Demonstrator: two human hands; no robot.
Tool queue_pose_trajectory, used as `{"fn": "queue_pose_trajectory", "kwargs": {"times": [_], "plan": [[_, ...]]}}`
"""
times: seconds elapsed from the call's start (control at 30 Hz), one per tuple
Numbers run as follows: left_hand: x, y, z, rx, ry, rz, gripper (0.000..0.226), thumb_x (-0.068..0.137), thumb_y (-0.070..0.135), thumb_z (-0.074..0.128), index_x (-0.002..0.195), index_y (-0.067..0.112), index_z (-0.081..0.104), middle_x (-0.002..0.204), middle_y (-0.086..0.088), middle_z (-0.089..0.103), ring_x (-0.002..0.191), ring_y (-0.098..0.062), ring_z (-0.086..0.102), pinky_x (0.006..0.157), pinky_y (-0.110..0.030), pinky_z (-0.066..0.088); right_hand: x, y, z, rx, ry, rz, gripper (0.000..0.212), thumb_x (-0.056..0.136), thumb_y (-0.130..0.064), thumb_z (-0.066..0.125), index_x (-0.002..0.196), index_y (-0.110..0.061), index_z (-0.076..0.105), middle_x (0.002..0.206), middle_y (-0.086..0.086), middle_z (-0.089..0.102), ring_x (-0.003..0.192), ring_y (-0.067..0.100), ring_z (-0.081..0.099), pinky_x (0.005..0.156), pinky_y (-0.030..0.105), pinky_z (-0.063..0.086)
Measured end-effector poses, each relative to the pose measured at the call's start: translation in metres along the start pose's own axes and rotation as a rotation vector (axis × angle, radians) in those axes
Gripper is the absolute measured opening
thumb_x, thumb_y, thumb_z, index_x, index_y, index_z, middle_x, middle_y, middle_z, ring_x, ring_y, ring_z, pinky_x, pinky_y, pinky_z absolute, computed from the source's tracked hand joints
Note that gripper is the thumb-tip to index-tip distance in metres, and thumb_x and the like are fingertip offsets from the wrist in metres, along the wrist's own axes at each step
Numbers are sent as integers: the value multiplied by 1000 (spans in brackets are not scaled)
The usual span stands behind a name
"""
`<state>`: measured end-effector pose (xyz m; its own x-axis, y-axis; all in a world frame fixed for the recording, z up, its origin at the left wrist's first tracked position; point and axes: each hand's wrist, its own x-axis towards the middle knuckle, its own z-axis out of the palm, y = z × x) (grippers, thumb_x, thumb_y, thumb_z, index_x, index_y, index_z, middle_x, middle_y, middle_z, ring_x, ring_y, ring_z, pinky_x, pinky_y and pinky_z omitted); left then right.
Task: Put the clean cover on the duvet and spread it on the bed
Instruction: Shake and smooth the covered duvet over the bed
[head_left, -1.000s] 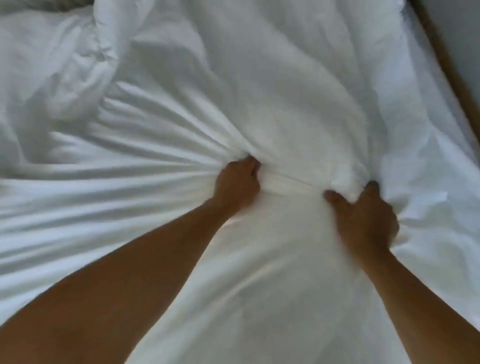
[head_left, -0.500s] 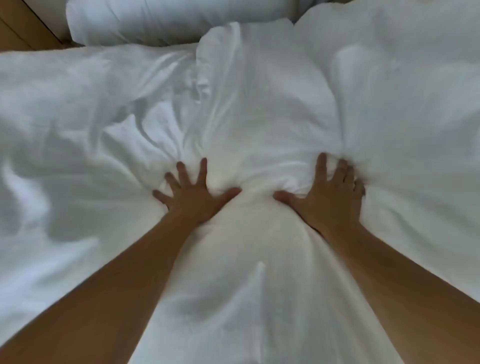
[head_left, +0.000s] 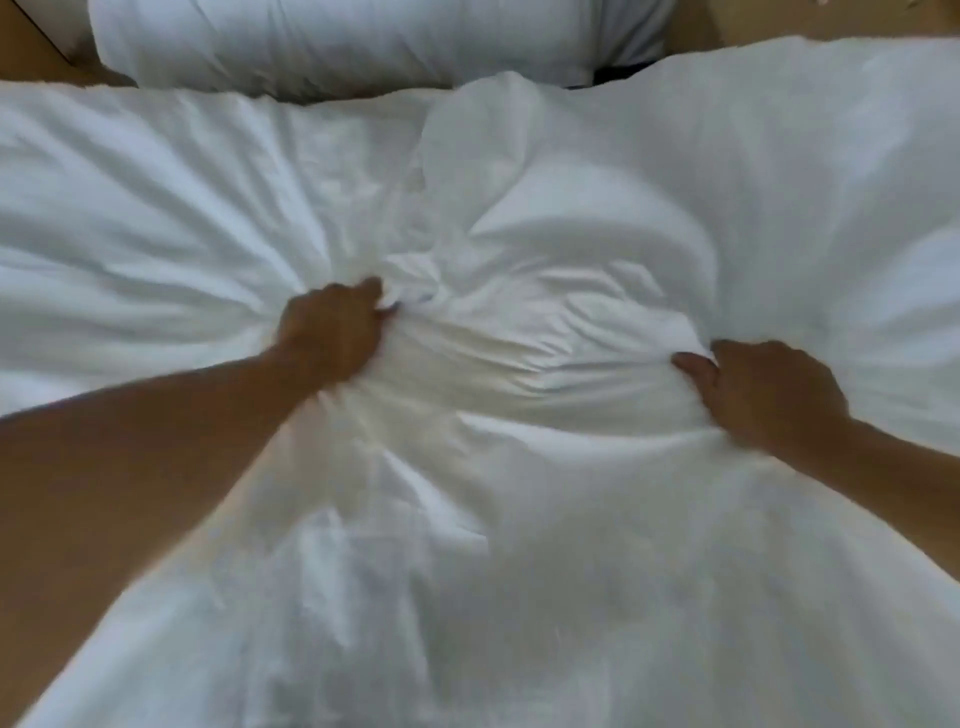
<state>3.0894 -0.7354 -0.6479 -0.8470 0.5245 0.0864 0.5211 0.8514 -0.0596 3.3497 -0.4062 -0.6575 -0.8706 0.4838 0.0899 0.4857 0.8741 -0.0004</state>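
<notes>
Bare forearms reach to a bare left hand (head_left: 332, 332) and right hand (head_left: 769, 389)

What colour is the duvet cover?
The duvet cover is plain white; the head view shows it.

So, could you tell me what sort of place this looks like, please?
Probably a bedroom. The left hand and right hand each grip a rumpled white duvet, a white pillow lies at its far edge, and a wood-toned surface shows beyond.

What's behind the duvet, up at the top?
A white pillow lies behind the duvet. Its near edge is covered by the duvet; what it rests on cannot be seen.
</notes>
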Motion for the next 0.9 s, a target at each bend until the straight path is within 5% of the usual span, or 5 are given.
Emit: {"fn": "queue_pose_trajectory", "kwargs": {"times": [0.1,0.3,0.47,0.7,0.9], "plan": [[42,-51,-39,18,371,-53,28,94,46,44,93,17,46,72,-27,62,65,-51,62,60,-49,50,0,18,-25,-82,181,41,53,100,-65,34,82,-19,52,45,-3,24,45,34,59,51,29,35],[-10,26,51,9,-195,-294,42,101,37,41,128,7,52,129,-19,55,119,-38,51,100,-49,38,-24,-36,37,-8,-208,265,61,95,-60,36,102,-3,53,99,26,63,92,44,63,83,52,48],[1,48,7,-271,2,-76,91,78,97,23,151,44,33,160,0,34,139,-41,43,104,-69,32,42,-13,-1,-80,-239,170,102,68,-99,12,126,-25,51,122,12,58,111,38,59,97,55,44],[-62,132,62,-12,-277,79,101,72,101,7,157,46,10,170,3,-8,155,-37,-1,109,-78,-4,41,-58,72,-20,-201,57,94,84,-87,8,160,-31,13,167,12,8,151,44,7,118,65,5],[118,76,-20,-191,370,101,64,84,75,44,120,28,68,120,-11,66,107,-37,63,95,-50,47,136,-24,22,164,96,93,67,88,-73,26,144,-39,39,145,8,47,131,37,45,105,51,38]]}}
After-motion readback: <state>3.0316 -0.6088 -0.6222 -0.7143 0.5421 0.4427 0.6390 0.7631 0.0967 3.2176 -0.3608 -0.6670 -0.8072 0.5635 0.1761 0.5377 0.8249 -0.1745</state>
